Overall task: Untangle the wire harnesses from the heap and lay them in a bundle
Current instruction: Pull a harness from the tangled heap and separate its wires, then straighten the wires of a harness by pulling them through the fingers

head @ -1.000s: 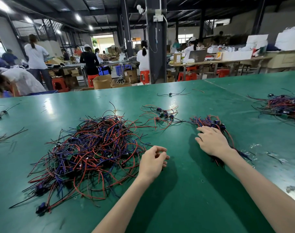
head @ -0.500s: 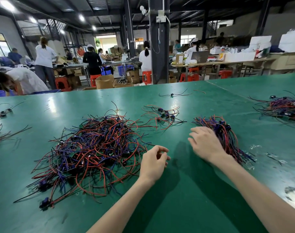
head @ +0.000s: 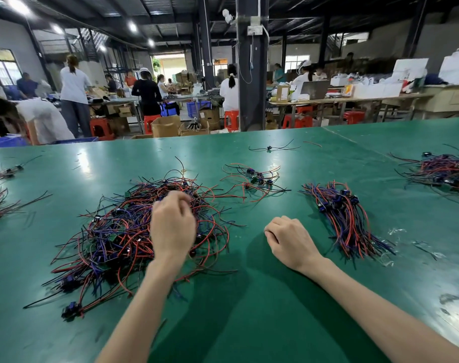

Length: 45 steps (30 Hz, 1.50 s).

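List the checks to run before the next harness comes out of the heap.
1. Left hand over the heap: ok.
2. Left fingers pinching a single harness: cannot tell, blurred.
3. Heap loose enough to lift one out cleanly: not ok, wires cross thickly.
4. Right hand free to help: ok, holds nothing.
5. Bundle lying tidy, apart from the heap: ok.
6. Bare table between heap and bundle: ok.
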Each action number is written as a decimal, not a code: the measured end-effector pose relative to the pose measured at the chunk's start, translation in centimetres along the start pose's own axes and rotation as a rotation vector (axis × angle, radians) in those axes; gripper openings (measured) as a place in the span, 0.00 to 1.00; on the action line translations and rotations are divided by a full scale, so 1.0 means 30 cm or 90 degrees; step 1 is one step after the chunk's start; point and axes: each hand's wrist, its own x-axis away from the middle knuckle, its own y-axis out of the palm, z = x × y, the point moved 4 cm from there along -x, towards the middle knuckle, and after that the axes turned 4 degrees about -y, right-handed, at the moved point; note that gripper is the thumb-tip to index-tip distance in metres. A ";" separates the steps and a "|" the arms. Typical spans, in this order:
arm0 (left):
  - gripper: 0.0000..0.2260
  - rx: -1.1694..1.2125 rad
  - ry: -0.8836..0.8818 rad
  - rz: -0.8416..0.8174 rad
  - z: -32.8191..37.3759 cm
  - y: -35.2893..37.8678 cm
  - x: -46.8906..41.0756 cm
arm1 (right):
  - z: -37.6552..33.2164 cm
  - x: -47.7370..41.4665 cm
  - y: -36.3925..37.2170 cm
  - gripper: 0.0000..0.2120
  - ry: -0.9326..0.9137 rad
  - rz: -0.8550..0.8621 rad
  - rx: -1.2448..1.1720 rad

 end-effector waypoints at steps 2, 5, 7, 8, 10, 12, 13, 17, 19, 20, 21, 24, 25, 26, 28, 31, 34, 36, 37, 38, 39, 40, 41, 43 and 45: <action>0.13 -0.078 -0.100 -0.048 -0.093 -0.023 -0.048 | 0.002 0.002 0.000 0.13 0.004 0.003 -0.012; 0.19 -0.268 -0.181 -0.187 -0.190 -0.021 -0.067 | 0.003 0.002 0.000 0.12 0.011 -0.003 -0.029; 0.21 -0.355 -0.201 -0.288 -0.213 0.002 -0.061 | 0.002 0.002 -0.002 0.12 0.017 -0.006 -0.037; 0.20 -0.378 -0.195 -0.306 -0.215 0.013 -0.055 | 0.002 0.002 -0.003 0.12 0.019 -0.006 -0.040; 0.14 -0.367 -0.168 -0.258 -0.210 0.021 -0.052 | 0.001 0.004 -0.006 0.12 0.023 -0.007 -0.045; 0.08 -0.306 -0.146 -0.177 -0.205 0.010 -0.052 | 0.000 0.006 -0.009 0.12 0.027 -0.013 -0.051; 0.07 -0.268 -0.135 -0.143 -0.202 0.001 -0.052 | 0.000 0.007 -0.011 0.12 0.029 -0.015 -0.054; 0.06 -0.150 -0.103 -0.016 -0.177 -0.048 -0.062 | 0.002 0.009 -0.018 0.12 0.040 -0.016 -0.075; 0.07 -0.110 -0.065 0.033 -0.165 -0.066 -0.066 | 0.003 0.009 -0.020 0.12 0.043 -0.016 -0.080; 0.08 -0.090 -0.044 0.054 -0.159 -0.074 -0.067 | 0.003 0.009 -0.020 0.12 0.045 -0.015 -0.083; 0.08 -0.069 -0.025 0.075 -0.153 -0.081 -0.069 | 0.003 0.009 -0.021 0.11 0.046 -0.013 -0.088; 0.07 0.013 0.017 0.132 -0.131 -0.098 -0.070 | 0.004 0.010 -0.023 0.11 0.051 -0.008 -0.097; 0.08 0.043 0.022 0.145 -0.125 -0.100 -0.070 | 0.005 0.010 -0.023 0.11 0.052 -0.007 -0.098; 0.08 0.071 0.020 0.154 -0.121 -0.101 -0.071 | 0.005 0.010 -0.023 0.11 0.054 -0.006 -0.098; 0.10 0.130 -0.006 0.166 -0.123 -0.104 -0.078 | 0.005 0.009 -0.023 0.11 0.058 -0.008 -0.097; 0.10 0.265 -0.073 0.181 -0.137 -0.111 -0.082 | 0.007 0.009 -0.024 0.11 0.062 -0.007 -0.105; 0.08 0.388 -0.110 0.190 -0.142 -0.118 -0.080 | 0.008 0.009 -0.026 0.11 0.064 -0.008 -0.112; 0.09 0.381 -0.102 0.193 -0.138 -0.122 -0.080 | 0.008 0.009 -0.026 0.10 0.064 -0.007 -0.119; 0.10 0.370 -0.092 0.191 -0.132 -0.124 -0.079 | 0.008 0.009 -0.027 0.10 0.065 -0.006 -0.122; 0.11 0.365 -0.081 0.192 -0.127 -0.127 -0.077 | 0.008 0.010 -0.027 0.10 0.065 -0.005 -0.124; 0.11 0.370 -0.070 0.195 -0.121 -0.130 -0.076 | 0.008 0.010 -0.027 0.10 0.065 -0.004 -0.125; 0.11 0.383 -0.061 0.197 -0.115 -0.133 -0.074 | 0.009 0.010 -0.028 0.10 0.065 -0.004 -0.125; 0.11 0.400 -0.053 0.199 -0.109 -0.136 -0.074 | 0.009 0.010 -0.029 0.10 0.064 -0.004 -0.125; 0.10 0.451 -0.059 0.194 -0.103 -0.139 -0.078 | 0.010 0.010 -0.029 0.10 0.061 -0.005 -0.126; 0.08 0.528 -0.108 0.159 -0.107 -0.131 -0.084 | 0.010 0.011 -0.029 0.11 0.059 -0.006 -0.128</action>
